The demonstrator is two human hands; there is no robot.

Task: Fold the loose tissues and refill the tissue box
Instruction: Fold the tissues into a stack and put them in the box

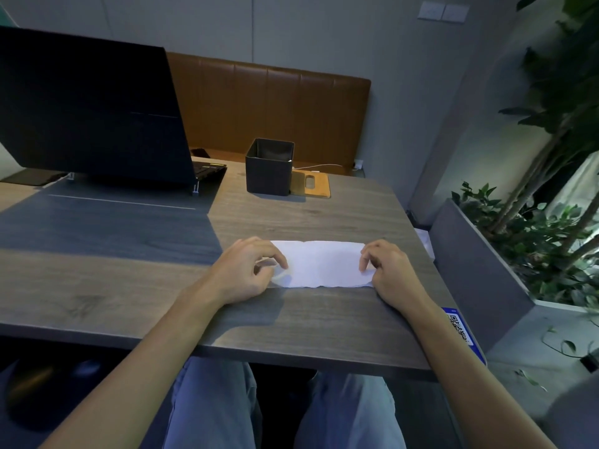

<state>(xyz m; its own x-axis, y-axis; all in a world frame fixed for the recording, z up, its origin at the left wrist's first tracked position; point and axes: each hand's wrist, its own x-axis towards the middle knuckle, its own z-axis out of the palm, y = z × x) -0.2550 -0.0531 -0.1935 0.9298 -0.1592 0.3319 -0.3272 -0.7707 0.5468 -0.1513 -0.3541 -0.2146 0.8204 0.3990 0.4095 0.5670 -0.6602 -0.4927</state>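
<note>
Head view: a white tissue [324, 264], already folded into a long strip, lies flat on the table [324, 319] near its front edge. The left hand [248, 270] pinches the strip's left end between thumb and curled fingers, with that edge slightly lifted. The right hand [390, 273] pinches the right end with curled fingertips. The open black tissue box [269, 168] stands well apart at the far side, with a wooden lid [312, 184] just beside it. For the next fold, bring one end squarely over the other and align the edges before pressing the crease. Keep tension light, as thin paper is likely to tear or skew.
</note>
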